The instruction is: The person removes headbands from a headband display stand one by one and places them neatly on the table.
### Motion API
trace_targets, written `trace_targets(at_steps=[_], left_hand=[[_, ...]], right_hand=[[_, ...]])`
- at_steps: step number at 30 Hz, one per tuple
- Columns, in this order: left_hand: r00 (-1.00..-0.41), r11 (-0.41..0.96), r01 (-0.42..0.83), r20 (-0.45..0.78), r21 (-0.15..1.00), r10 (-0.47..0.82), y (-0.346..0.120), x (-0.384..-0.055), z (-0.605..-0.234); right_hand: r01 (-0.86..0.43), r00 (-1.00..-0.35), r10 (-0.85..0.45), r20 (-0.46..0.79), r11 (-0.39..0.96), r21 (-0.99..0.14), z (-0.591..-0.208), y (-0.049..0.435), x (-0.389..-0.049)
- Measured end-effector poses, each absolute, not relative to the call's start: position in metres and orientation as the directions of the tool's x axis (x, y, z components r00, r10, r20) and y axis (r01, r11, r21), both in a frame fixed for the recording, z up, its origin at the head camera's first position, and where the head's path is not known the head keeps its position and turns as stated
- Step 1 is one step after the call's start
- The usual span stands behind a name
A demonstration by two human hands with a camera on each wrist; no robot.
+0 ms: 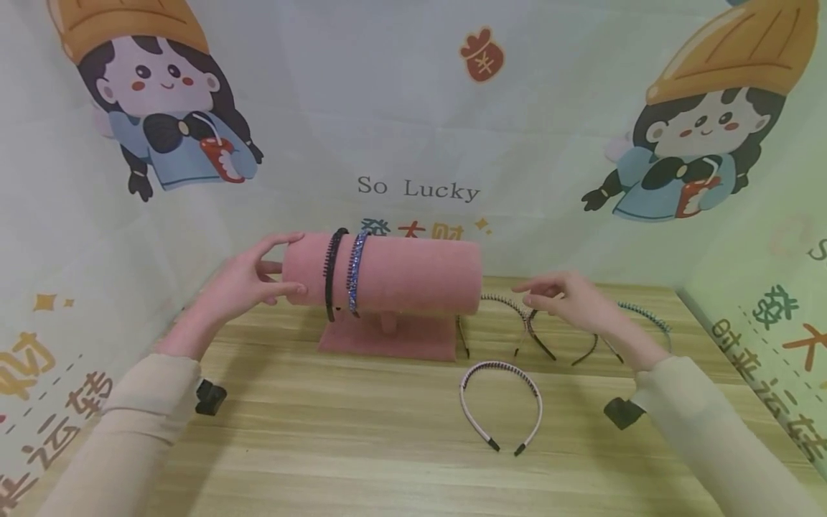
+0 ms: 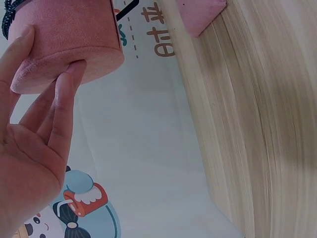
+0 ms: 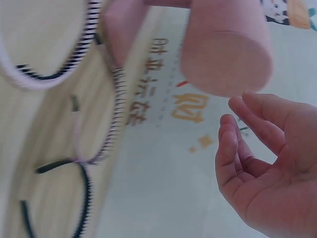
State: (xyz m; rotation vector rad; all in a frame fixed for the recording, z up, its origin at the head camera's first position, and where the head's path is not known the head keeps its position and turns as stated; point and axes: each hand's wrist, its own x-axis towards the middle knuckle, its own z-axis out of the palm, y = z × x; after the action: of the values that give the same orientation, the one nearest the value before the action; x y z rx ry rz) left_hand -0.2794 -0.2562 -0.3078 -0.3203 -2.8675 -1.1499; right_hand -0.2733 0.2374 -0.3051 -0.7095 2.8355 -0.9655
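Note:
My left hand [image 1: 248, 276] grips the left end of a pink velvety headband stand [image 1: 420, 273], a horizontal roll on a flat base. In the left wrist view the thumb lies on the side of the roll [image 2: 74, 29] and fingertips press its end face. Around the roll's left half sit a black toothed headband [image 1: 331, 280] and a glittery blue headband [image 1: 353, 276]. Off the roll's right end, my right hand [image 1: 575, 301] hovers with relaxed, slightly bent fingers and holds nothing. The right wrist view shows its fingertips close to that round end [image 3: 228, 64].
A white headband [image 1: 462, 395] lies on the wooden table [image 1: 323, 431] in front of the stand. Several more headbands, among them a teal one [image 1: 646, 313], lie at the back right, partly behind my right hand. Printed cloth walls [image 1: 310, 108] enclose the table's back and sides.

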Motion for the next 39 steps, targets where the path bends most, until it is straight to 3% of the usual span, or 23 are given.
trace_targets(at_steps=[18, 30, 39], left_hand=[[-0.971, 0.679, 0.227, 0.113, 0.699, 0.209, -0.255, -0.276, -0.308], [-0.971, 0.667, 0.229, 0.121, 0.709, 0.205, -0.256, -0.276, -0.309], [-0.971, 0.673, 0.233, 0.128, 0.702, 0.203, -0.256, -0.276, -0.308]], right_hand=[[-0.480, -0.877, -0.343, 0.336, 0.635, -0.606, -0.264, 0.184, -0.282], [-0.443, -0.894, -0.331, 0.301, 0.568, -0.693, -0.255, 0.137, -0.285], [-0.505, -0.857, -0.389, 0.339, 0.500, -0.703, -0.261, 0.103, -0.290]])
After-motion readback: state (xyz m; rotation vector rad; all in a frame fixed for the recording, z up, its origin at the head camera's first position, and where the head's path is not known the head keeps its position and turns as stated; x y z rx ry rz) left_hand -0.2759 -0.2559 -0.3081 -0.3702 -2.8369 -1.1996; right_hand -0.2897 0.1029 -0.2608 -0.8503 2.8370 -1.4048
